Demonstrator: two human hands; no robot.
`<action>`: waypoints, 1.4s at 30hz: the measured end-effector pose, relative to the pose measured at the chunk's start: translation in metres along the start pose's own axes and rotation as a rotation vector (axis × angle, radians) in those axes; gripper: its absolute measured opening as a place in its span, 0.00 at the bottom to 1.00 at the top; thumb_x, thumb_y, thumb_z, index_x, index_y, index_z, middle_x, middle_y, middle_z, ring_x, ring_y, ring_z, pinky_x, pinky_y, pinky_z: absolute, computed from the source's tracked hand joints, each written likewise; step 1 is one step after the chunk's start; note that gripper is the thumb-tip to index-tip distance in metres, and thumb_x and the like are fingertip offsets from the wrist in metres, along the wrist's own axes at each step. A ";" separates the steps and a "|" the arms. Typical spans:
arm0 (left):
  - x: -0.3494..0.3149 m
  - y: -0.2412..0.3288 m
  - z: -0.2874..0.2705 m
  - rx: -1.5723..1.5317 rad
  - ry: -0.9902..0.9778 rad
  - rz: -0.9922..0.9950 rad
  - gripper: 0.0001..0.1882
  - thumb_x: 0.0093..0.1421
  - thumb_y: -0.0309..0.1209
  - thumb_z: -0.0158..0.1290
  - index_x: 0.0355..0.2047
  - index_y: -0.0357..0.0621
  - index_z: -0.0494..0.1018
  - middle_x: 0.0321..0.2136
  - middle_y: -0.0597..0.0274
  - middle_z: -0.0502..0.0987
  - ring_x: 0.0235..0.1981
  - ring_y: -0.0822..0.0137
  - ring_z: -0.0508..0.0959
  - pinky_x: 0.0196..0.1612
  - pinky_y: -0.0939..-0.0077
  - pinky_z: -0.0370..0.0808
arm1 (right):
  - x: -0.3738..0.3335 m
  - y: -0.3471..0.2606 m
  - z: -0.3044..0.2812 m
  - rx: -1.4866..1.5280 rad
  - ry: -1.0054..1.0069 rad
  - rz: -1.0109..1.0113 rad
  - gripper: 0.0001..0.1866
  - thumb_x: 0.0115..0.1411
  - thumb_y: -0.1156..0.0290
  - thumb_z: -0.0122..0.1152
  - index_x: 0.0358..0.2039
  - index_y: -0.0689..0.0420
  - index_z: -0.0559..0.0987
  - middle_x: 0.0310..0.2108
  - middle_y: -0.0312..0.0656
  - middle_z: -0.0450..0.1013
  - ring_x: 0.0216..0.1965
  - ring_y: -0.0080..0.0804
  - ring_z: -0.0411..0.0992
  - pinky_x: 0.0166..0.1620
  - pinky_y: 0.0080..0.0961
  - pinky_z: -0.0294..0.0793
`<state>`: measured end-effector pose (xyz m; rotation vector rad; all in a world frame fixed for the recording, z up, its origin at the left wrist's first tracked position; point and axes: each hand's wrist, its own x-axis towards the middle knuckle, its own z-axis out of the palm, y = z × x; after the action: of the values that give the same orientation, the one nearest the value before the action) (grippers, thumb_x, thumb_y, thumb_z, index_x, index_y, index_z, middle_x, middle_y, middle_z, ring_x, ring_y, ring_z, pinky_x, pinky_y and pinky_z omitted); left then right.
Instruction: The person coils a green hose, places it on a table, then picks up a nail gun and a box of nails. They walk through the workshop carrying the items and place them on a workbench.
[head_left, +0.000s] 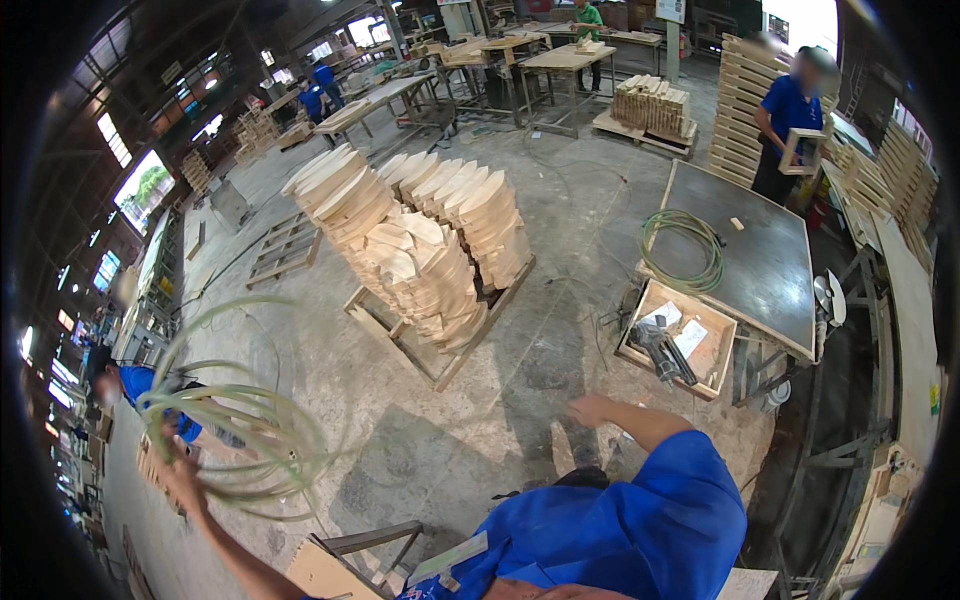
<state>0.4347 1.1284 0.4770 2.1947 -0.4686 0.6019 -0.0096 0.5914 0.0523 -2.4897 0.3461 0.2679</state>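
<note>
My left hand [182, 472] is stretched out to the lower left and grips a loose coil of pale green hose [245, 430], whose loops blur in the air above the concrete floor. My right hand [590, 408] is raised at the end of my blue-sleeved arm over the floor, near a wooden tray of tools [680, 340]. Nothing shows in it, and its fingers are too small to read.
A pallet of stacked curved wooden pieces [420, 250] stands ahead. At right is a dark table [760, 270] bearing another hose coil [685, 250]. A person in blue [790, 115] holds a wooden frame behind it. An empty pallet [285, 245] lies left; another person [135, 385] crouches at lower left.
</note>
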 end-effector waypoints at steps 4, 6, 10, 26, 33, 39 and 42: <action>-0.018 -0.021 -0.031 0.372 0.200 -0.294 0.26 0.69 0.49 0.52 0.56 0.40 0.73 0.33 0.58 0.78 0.27 0.67 0.76 0.24 0.72 0.70 | -0.062 -0.002 0.042 -0.009 -0.221 0.153 0.27 0.69 0.43 0.43 0.47 0.52 0.79 0.39 0.57 0.78 0.43 0.57 0.77 0.47 0.50 0.75; -0.033 -0.031 -0.024 0.468 0.176 -0.361 0.26 0.68 0.50 0.54 0.54 0.41 0.74 0.28 0.60 0.75 0.25 0.68 0.73 0.21 0.71 0.68 | -0.056 -0.021 0.051 0.072 -0.280 0.147 0.30 0.69 0.41 0.44 0.44 0.55 0.80 0.36 0.57 0.78 0.41 0.54 0.78 0.46 0.47 0.76; -0.054 -0.046 0.016 0.098 -0.015 -0.062 0.18 0.62 0.39 0.61 0.47 0.41 0.78 0.25 0.64 0.77 0.24 0.72 0.73 0.26 0.71 0.70 | 0.033 -0.094 -0.009 0.786 -0.050 0.178 0.26 0.68 0.48 0.57 0.46 0.62 0.76 0.31 0.41 0.74 0.29 0.30 0.70 0.32 0.31 0.71; -0.170 0.120 0.254 -0.669 -0.803 -0.365 0.15 0.58 0.29 0.63 0.44 0.38 0.74 0.24 0.69 0.73 0.17 0.77 0.69 0.20 0.80 0.64 | 0.065 -0.331 -0.057 0.582 0.269 -0.413 0.15 0.70 0.62 0.52 0.46 0.61 0.65 0.25 0.62 0.73 0.32 0.68 0.73 0.35 0.57 0.67; -0.150 0.137 0.257 -0.667 -0.871 -0.432 0.11 0.60 0.30 0.60 0.40 0.40 0.73 0.21 0.67 0.72 0.15 0.75 0.70 0.18 0.79 0.66 | 0.029 -0.279 -0.069 0.421 0.145 -0.438 0.16 0.69 0.58 0.51 0.45 0.59 0.70 0.29 0.58 0.75 0.37 0.61 0.76 0.38 0.54 0.71; -0.041 0.098 0.157 -0.911 -0.477 -0.315 0.10 0.66 0.39 0.57 0.39 0.48 0.72 0.19 0.76 0.65 0.15 0.82 0.61 0.17 0.85 0.58 | -0.011 -0.122 -0.001 -0.044 0.154 -0.059 0.09 0.57 0.65 0.59 0.33 0.57 0.78 0.34 0.50 0.76 0.40 0.54 0.75 0.46 0.50 0.72; 0.018 0.059 0.057 -0.777 -0.190 0.004 0.13 0.67 0.43 0.54 0.39 0.48 0.74 0.20 0.80 0.61 0.18 0.84 0.58 0.20 0.85 0.53 | -0.058 -0.042 0.021 -0.101 0.141 0.096 0.11 0.55 0.67 0.58 0.37 0.57 0.79 0.40 0.50 0.76 0.46 0.53 0.75 0.52 0.48 0.71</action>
<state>0.4343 1.0450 0.4897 1.5046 -0.6718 0.1566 -0.0543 0.6473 0.0741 -2.6022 0.5231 0.1526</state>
